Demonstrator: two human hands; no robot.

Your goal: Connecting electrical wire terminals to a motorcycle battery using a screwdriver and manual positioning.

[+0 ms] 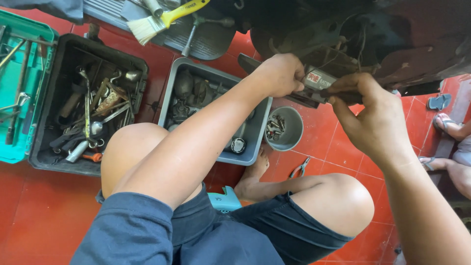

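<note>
Grey metal, grimy: the small box-shaped part [319, 84] I am working on sits at the underside of the dark machine body [392, 39], upper centre-right of the head view. Its long axis runs roughly left to right, dipping slightly toward the right.

My left hand [280, 74] is curled shut against the part's left end, knuckles up; fingers hidden behind the fist, so I read it as gripping the part but cannot see the contact itself. My right hand [370, 115] comes up from below right, thumb and fingers pinched together on the part's right end, on what looks like a thin dark piece there; exactly what it pinches, I cannot tell. Both hands are at the part, one on each end; neither is nearer.

Labels: one rectangular sticker on the part's face, between the two hands, red patch at its left, pale field with dark print to the right.

Surroundings, on the red tile floor [49, 216]: grey tray [256, 147] of dark engine pieces under my left forearm; round grey bowl [294, 140] of small screws just beside it; black toolbox [49, 162] of wrenches further left, with a green lid [29, 29]; red-handled pliers [299, 169] near my knee; yellow-handled brush [162, 22] at top. Another person's sandalled feet [449, 125] at the right edge.
</note>
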